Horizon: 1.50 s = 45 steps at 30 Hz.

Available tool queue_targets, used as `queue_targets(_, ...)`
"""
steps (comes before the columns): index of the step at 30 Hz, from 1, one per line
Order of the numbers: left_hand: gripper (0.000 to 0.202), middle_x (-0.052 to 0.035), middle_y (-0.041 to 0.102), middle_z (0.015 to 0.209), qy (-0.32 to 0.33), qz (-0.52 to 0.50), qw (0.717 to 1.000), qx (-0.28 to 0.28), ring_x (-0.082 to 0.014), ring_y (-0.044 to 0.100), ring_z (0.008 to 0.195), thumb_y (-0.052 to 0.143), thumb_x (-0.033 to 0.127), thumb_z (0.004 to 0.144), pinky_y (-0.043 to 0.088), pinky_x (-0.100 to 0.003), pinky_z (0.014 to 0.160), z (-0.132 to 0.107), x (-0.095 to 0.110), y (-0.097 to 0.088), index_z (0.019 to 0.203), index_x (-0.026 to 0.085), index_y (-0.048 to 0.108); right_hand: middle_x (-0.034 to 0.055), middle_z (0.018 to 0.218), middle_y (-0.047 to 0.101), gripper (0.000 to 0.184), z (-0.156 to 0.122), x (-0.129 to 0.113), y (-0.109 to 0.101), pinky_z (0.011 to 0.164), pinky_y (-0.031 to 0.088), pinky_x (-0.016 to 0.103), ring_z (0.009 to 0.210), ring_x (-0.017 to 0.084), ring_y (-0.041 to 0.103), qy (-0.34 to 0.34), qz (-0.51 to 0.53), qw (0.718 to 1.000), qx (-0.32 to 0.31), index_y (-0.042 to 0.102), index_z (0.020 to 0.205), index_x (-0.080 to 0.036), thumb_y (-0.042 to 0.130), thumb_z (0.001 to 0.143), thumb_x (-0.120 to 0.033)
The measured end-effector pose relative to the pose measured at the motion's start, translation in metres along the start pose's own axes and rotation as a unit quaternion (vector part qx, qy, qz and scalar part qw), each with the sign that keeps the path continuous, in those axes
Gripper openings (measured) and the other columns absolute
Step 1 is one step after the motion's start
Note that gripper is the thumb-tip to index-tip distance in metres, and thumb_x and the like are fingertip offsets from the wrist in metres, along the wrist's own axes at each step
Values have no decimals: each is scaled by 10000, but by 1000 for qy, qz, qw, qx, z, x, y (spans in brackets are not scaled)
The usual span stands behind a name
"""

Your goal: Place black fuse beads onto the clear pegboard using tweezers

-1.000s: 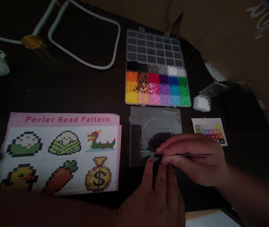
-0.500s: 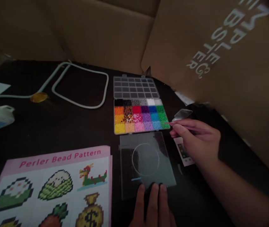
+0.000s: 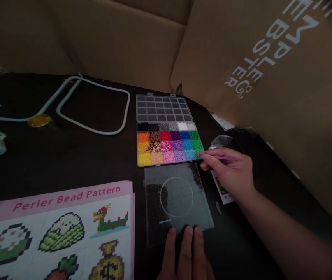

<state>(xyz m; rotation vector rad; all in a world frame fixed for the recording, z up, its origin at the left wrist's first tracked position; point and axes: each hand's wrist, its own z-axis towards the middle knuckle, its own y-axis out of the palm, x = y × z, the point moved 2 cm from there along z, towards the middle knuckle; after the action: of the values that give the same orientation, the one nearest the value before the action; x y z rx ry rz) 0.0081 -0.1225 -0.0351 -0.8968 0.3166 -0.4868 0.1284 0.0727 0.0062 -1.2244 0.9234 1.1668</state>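
Note:
My right hand pinches thin pink tweezers, whose tip reaches the lower right corner of the open bead box, by the green and light blue beads. A clear square pegboard lies just in front of the box, with a short row of light blue beads near its lower left. My left hand rests flat, fingers stretched out, on the pegboard's near edge. The box's clear lid lies open behind it.
A pink "Perler Bead Pattern" sheet lies at the lower left. A white cord loop and a gold disc lie at the back left. Cardboard walls stand behind and to the right. A small colour card sits under my right hand.
My right hand has lifted the tweezers off the pegboard and carried them up to the bead box's corner. The view has tilted up. My left hand stays on the board's near edge.

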Motion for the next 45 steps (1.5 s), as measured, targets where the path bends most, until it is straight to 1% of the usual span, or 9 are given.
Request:
queue_targets(5,186,-84,720,1082,13,-1,1000,-11,-236,661,991,619,348,895,388,-490,1056,0,-1,-1,912,164,644,35,660,734,78,0,0,2,534,607,225,540,124,688,1,0,1000,5,748,778,-161,793,748,-218)
queue_targets(11,160,-77,721,1100,14,-2,1000,-20,-233,660,1004,608,310,903,394,-485,1052,0,-2,-1,944,163,658,29,649,733,74,1,1,2,526,606,220,534,123,688,9,-3,1000,10,751,776,-170,795,740,-218)
queue_targets(14,175,-72,720,1110,15,-3,1000,-26,-229,660,1016,599,321,918,406,-472,1043,0,-2,-3,958,165,667,21,652,731,71,0,2,2,529,608,225,540,123,687,0,-3,1000,6,761,786,-184,792,744,-233)
queue_targets(21,154,-68,717,1124,5,-7,1000,-24,-224,661,1018,563,283,931,398,-467,1040,-2,0,-3,941,168,665,14,698,742,48,0,5,0,549,617,230,565,119,692,-3,1,1000,-5,778,812,-220,779,765,-230)
queue_targets(27,178,-73,720,1103,12,-1,1000,-23,-231,656,1011,592,328,907,441,-442,963,-1,-1,-3,945,163,646,15,709,746,54,1,8,1,555,617,217,574,112,695,-11,2,1000,-15,781,826,-214,777,774,-224)
queue_targets(31,164,-61,724,1100,6,3,1000,-23,-230,659,1011,511,247,929,486,-412,853,2,-2,-4,951,162,650,17,707,745,42,0,7,1,553,615,214,570,109,694,-15,-4,1000,-15,778,822,-208,770,781,-210)
queue_targets(34,169,-58,728,1088,8,4,1000,-20,-231,665,994,498,214,923,508,-411,815,2,-2,-4,964,159,652,16,714,746,44,0,7,0,557,616,210,573,106,695,-14,-6,1000,-15,779,825,-213,770,782,-206)
queue_targets(39,176,-62,727,1089,13,8,1000,-25,-234,665,997,495,225,930,509,-415,818,2,-2,-3,966,157,653,18,716,747,48,-1,7,1,559,617,216,572,109,695,-7,-3,1000,-10,779,820,-210,777,774,-226)
queue_targets(45,165,-69,722,1100,13,6,1000,-27,-237,660,1004,552,283,926,479,-424,877,0,-1,-3,964,161,656,27,732,750,64,0,7,1,567,622,236,580,118,694,-5,-15,1000,-5,778,832,-204,776,774,-231)
